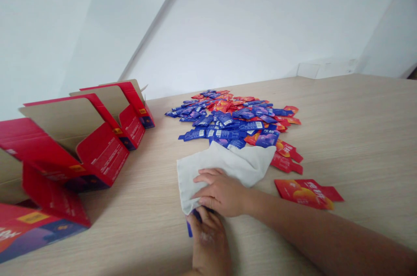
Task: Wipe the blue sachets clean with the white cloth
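Note:
A white cloth (228,161) is spread on the table in front of me. My right hand (221,193) lies on it, pressing down with fingers apart. Just below, my left hand (208,241) has its fingers closed on a flat blue packet (190,229). Most of that packet is hidden beneath my hands and the cloth. Beyond the cloth is a wide heap of blue packets (224,119) and red packets (223,105), and the cloth's far edge meets the nearest ones. To the right of my right wrist lies a separate red packet (306,193) with an orange fruit print.
Several red cardboard boxes (107,154) with lids up stand in a row along the left side. The wooden table (361,137) runs back to a white wall (260,24). A small white panel (308,70) is at the wall's foot.

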Demonstrator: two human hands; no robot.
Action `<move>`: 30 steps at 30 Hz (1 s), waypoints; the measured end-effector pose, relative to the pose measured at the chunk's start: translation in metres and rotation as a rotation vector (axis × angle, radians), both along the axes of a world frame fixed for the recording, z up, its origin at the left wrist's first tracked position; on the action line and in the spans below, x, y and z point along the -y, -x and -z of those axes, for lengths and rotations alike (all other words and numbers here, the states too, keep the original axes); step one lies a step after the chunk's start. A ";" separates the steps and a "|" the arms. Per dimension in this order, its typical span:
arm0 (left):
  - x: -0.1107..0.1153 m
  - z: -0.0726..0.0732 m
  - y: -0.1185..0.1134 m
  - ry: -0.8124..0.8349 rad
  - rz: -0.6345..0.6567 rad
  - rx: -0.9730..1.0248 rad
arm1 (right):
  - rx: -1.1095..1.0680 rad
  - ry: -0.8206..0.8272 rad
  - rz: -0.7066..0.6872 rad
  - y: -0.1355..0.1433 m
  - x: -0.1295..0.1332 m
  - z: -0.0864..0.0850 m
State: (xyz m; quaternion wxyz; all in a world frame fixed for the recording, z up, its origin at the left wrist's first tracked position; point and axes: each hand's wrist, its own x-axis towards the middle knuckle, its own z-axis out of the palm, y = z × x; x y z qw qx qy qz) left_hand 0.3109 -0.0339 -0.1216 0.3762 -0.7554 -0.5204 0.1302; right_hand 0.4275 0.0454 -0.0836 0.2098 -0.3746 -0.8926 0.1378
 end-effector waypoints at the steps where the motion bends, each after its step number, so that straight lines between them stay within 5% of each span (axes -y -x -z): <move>1: 0.000 0.000 0.000 -0.006 -0.001 -0.012 | 0.000 -0.001 0.004 0.001 0.000 0.000; 9: 0.000 -0.002 0.001 -0.020 0.008 -0.028 | 0.025 0.029 0.162 0.004 0.000 0.000; 16: -0.002 0.004 0.003 0.000 0.058 0.184 | 0.029 0.031 0.127 0.003 0.000 -0.001; 24: -0.002 0.005 0.000 -0.011 0.015 0.052 | -0.002 -0.012 0.008 0.000 0.002 -0.001; 30: -0.001 0.003 0.001 -0.042 0.017 0.001 | 0.015 0.005 0.141 0.003 0.000 0.002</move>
